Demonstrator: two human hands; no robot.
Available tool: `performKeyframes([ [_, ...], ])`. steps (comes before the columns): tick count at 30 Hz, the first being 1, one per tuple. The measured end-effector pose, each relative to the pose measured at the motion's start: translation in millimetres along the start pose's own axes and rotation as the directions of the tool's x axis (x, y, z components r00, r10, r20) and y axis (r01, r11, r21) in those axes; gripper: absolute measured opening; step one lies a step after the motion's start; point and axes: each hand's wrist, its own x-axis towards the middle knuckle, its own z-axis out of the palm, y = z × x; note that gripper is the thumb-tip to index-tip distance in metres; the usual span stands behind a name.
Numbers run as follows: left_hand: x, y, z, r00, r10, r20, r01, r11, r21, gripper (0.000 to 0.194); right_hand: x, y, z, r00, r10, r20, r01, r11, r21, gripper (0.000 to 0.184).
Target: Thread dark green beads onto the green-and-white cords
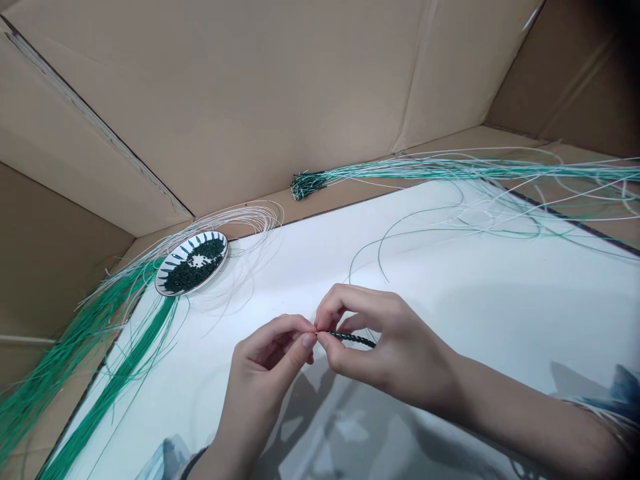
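Hands (400,343) pinch a dark strand (355,338), one end hidden.

Cool, diffuse light brightens the middle of the flat white board (310,260), glaring softly beyond the bare left hand (270,360) and bare right hand (383,333). Grey, overlapping shadows spread below both, toward the viewer. The tall brown cardboard walls (260,100) look dimmer, blackening at the upper right corner.
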Motion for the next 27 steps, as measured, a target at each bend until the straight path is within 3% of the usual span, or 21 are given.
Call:
performKeyframes([
  [4,1.2,0.1,0.2,1.000,-0.014,-0.007,0.013,0.997,-0.077,0.008,-1.0,0.8,-0.8,0.999,0.037,0.025,-0.038,0.998,0.044,0.006],
  [9,-0.4,3.7,1.3,0.999,0.014,-0.036,-0.015,0.999,-0.029,0.017,-2.6,1.5,0.4,0.994,-0.104,-0.039,0.106,0.994,0.029,0.012],
  [20,1.7,2.3,0.4,0.997,0.066,-0.035,-0.066,0.998,0.008,0.016,-2.5,0.5,-2.3,0.990,-0.137,-0.019,0.137,0.990,-0.016,0.013],
  [27,0.3,-1.2,-0.1,0.998,0.038,-0.040,-0.042,0.995,-0.094,0.008,-2.2,-2.4,-0.7,1.000,-0.023,-0.010,0.024,0.997,0.076,0.007],
])
